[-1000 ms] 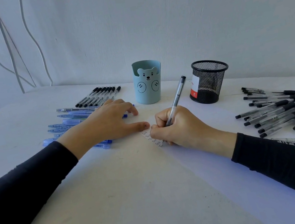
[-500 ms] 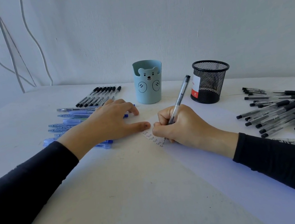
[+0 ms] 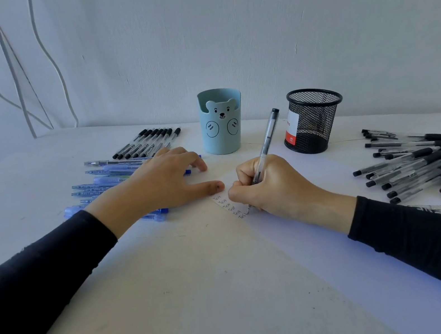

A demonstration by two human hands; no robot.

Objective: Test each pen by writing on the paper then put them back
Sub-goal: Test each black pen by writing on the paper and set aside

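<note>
Grip: my right hand [image 3: 272, 184] pinches the pen [image 3: 266, 141] low on its barrel, tip on the paper [image 3: 314, 238], cap leaning to 1 o'clock | left hand [image 3: 163, 185] flat, fingers spread, at 9 o'clock — apparently steadying the paper | Handling: likely light, stiff, slick — hold near the tip.

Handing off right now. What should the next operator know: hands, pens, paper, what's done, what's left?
Right hand grips a pen, tip down on the paper.
Left hand lies flat by the paper's corner, over the blue pens.
A row of black pens lies behind the left hand, a black pile on the right.
Bear cup and mesh cup show no pens.
Done: several "Test" lines written.
Left: finish this pen, test the others, put all back. Which are already tested, I cannot tell.
</note>
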